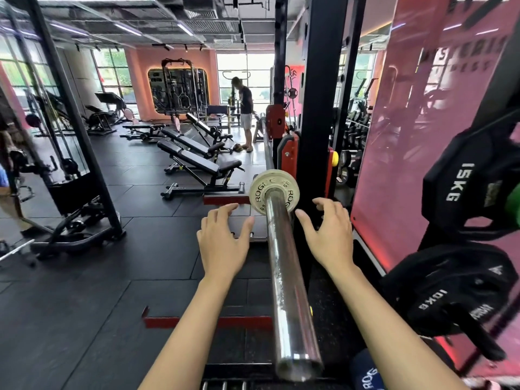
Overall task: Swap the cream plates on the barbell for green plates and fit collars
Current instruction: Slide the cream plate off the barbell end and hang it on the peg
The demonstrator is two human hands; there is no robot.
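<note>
I am looking straight down the barbell sleeve (284, 271), a smooth chromed steel cylinder with bright streaks of reflection and a few scuffs, its blunt round end nearest me at the bottom of the view. At the far end of the sleeve sits the cream plate (273, 191), a small flat disc with a raised rim, matte and slightly worn, with dark raised lettering reading "ROGUE" around its face. It is pushed up against the inner collar of the bar, just in front of the black steel upright (318, 108) of the rack, where red brackets (287, 153) carry the bar.

My left hand (223, 235) hovers on the left of the sleeve, its grip released, fingers spread and slightly curled, fingertips near the plate's edge but not touching it. My right hand (329, 232) mirrors it on the right, grip also released, thumb close beside the sleeve.

To the right hang black rubber-coated plates, one marked "15KG" (464, 190) and one marked "10KG" (447, 294), dull and grippy-looking, against a glossy pink panel (399, 136). The floor (112, 291) is dark rubber tiling.
</note>
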